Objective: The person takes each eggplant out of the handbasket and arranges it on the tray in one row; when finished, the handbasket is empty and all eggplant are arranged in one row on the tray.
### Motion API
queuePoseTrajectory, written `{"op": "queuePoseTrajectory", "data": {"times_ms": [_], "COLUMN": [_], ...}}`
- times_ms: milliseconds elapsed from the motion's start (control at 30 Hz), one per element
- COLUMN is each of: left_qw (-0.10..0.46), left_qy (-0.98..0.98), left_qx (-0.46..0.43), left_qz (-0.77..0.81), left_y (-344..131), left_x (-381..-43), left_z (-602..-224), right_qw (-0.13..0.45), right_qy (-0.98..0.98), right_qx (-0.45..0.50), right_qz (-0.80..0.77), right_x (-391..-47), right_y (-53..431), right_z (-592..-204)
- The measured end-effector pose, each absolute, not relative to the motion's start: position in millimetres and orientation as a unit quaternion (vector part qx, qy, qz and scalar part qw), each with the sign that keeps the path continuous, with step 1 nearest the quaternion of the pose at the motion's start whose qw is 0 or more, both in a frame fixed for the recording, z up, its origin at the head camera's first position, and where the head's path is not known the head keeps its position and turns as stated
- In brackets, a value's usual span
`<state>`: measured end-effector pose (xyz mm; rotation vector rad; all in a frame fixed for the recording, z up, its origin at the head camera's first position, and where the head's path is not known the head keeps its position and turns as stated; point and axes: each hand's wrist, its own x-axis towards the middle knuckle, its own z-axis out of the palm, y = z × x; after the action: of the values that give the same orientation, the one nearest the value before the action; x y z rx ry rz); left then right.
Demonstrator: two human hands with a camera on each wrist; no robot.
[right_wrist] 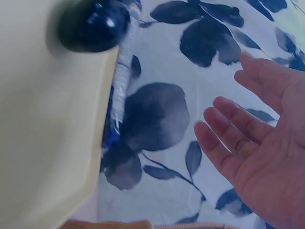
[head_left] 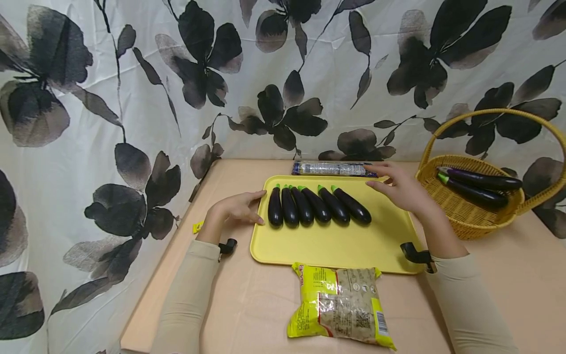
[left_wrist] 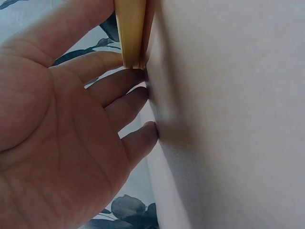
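Observation:
Several dark purple eggplants [head_left: 289, 209] lie side by side on a yellow tray [head_left: 384, 246], their green stem ends pointing away from me. At the tray's left edge is my left hand [head_left: 239, 206], its thumb and fingertips touching the rim. The left wrist view shows that palm, with the fingers [left_wrist: 119, 90] extended to the tray's side and the table. My right hand [head_left: 398, 189] hovers over the tray's far right part, fingers spread and holding nothing. In the right wrist view, one eggplant [right_wrist: 95, 26] shows on the tray near its edge.
A wicker basket [head_left: 455, 216] with a tall handle stands at the right, two eggplants [head_left: 475, 192] inside. Behind the tray lies a long clear-and-blue package [head_left: 329, 169]. A yellow printed bag [head_left: 340, 307] lies in front. A floral curtain [head_left: 247, 73] hangs behind the table.

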<state>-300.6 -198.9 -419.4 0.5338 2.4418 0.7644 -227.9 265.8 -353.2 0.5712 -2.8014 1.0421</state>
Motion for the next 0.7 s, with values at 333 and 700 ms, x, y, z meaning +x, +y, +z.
{"op": "queuePoseTrajectory", "data": {"times_ms": [333,700], "left_qw": [0.259,0.254], "left_qy": [0.904,0.903], "left_qx": [0.200,0.212], "left_qz": [0.274,0.275], "left_y": [-200.3,-200.4], "left_x": [-301.5,-302.3], "left_z": [-421.2,-420.3], "right_qw": [0.087,0.097], "right_qy": [-0.927,-0.942], "right_qx": [0.143,0.090], "right_qz": [0.335,0.308], "right_x": [-215.1,-211.9], "right_y": [287.7,320.3], "right_z": [-331.9,-335.0]}}
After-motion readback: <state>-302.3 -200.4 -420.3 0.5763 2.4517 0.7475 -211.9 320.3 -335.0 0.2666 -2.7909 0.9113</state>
